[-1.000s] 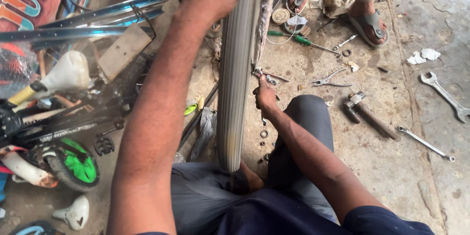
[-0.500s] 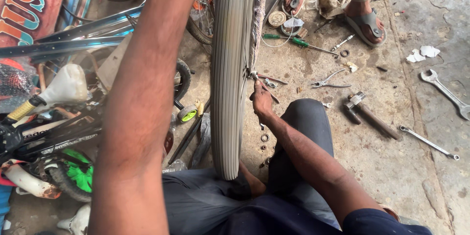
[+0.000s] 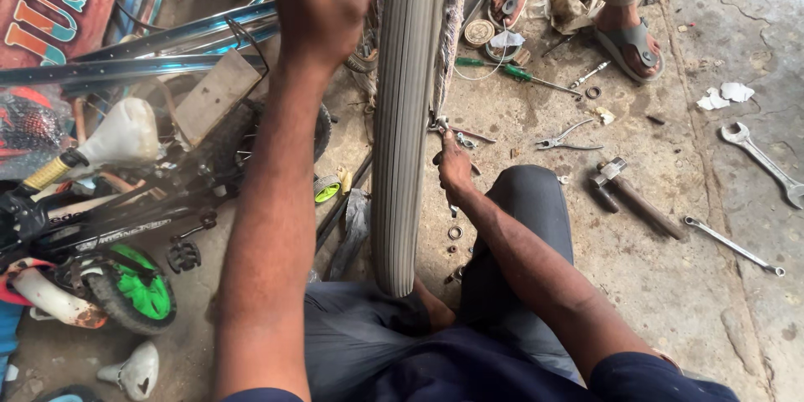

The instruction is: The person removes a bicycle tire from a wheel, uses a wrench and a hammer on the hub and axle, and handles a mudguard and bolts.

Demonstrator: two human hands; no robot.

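— Where's the wheel?

— The grey bicycle tyre (image 3: 406, 117) stands upright between my knees, running toward twelve o'clock. My left hand (image 3: 322, 0) grips its top; it's blurred, so how tightly I can't tell.

— And the right?

— My right hand (image 3: 455, 169), at three o'clock of the tyre, pinches a small tool (image 3: 448, 127) at the rim. I'd steady the top firmly and work in short, even moves.

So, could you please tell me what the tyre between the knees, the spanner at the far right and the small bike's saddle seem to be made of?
The tyre looks like dull grey rubber, going by its matte ribbed tread. The spanner seems bare steel, with a pale metallic sheen. The small bike's saddle appears to be smooth white plastic or vinyl; its glossy surface leaves that open.
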